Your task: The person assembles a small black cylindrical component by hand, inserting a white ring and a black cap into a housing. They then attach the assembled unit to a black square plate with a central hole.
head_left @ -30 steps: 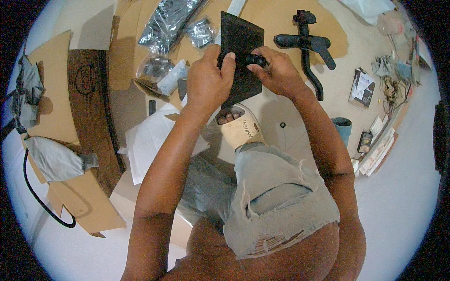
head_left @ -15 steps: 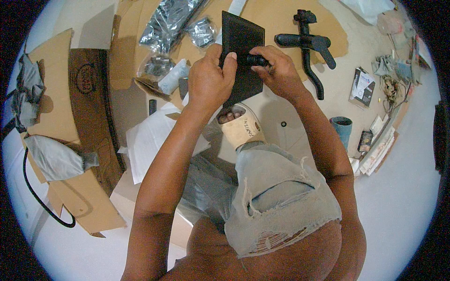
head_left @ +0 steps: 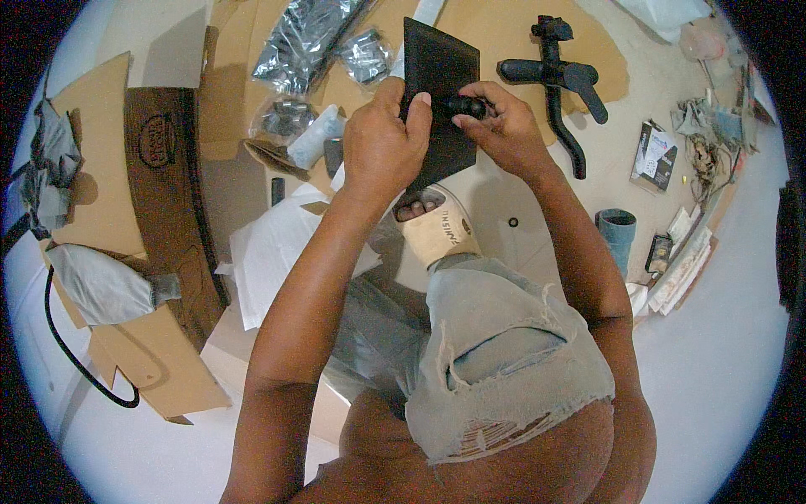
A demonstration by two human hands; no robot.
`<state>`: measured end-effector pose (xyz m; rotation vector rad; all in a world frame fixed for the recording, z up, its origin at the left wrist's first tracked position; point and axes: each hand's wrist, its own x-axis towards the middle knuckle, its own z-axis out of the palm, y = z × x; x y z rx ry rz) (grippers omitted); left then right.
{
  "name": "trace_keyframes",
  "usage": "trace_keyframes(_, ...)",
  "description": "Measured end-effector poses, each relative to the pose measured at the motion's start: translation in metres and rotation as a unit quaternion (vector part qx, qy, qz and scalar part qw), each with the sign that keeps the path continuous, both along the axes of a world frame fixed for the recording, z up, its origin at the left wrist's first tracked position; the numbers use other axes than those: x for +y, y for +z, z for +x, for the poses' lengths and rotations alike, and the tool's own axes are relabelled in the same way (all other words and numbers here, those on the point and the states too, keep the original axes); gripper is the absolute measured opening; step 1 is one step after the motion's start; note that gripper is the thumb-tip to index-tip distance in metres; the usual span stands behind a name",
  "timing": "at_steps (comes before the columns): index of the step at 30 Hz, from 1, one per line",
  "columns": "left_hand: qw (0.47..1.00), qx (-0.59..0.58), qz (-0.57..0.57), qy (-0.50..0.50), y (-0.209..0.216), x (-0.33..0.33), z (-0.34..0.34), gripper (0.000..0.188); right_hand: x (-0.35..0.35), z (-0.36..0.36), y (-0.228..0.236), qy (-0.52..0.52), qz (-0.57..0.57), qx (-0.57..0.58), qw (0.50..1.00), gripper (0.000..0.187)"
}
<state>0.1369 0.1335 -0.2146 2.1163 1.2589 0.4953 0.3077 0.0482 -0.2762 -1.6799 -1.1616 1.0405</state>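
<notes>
A flat, square, black shower head is held up in front of me, its back turned partly toward me. My left hand is closed on its left edge, thumb across the back. With thumb and fingers, my right hand grips the short round black connector that sticks out from the middle of the back. The fingers behind the plate are hidden. Right of my hands, a black mixer tap with a curved spout lies partly on cardboard. Below the shower head is my foot in a beige slipper.
Plastic-wrapped black parts lie at the back on cardboard. White sheets and a printed brown box are at left. At right are a small box, a blue-grey pipe piece and a small black ring.
Both hands and the shower head sit slightly farther right in the picture, as does most of the scene. My right fingers have shifted a little around the connector.
</notes>
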Motion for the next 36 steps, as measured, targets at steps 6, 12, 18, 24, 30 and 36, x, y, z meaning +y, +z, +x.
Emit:
trace_keyframes(6,1.000,-0.002,0.000,0.003,-0.001,0.000,0.000,0.030,0.001,-0.001,-0.004,0.005,0.043,-0.003,0.999,0.035)
trace_keyframes(12,1.000,-0.002,0.002,0.001,0.000,-0.001,0.000,0.030,0.000,-0.001,-0.002,0.002,0.019,-0.001,1.000,0.035)
trace_keyframes(18,1.000,-0.002,0.012,0.000,0.000,0.000,0.000,0.030,0.001,0.000,-0.005,0.010,0.052,-0.031,0.998,0.035)
trace_keyframes(24,1.000,-0.006,0.013,-0.001,-0.002,0.000,0.000,0.030,0.001,-0.002,-0.001,0.001,0.077,-0.054,0.996,0.034)
trace_keyframes(30,1.000,-0.023,0.016,-0.011,-0.002,-0.001,0.002,0.028,0.004,0.002,0.008,0.018,-0.011,-0.119,0.993,0.038)
trace_keyframes(36,1.000,-0.006,0.004,-0.004,0.001,-0.004,0.004,0.028,0.007,0.002,0.001,0.022,-0.014,-0.155,0.988,0.040)
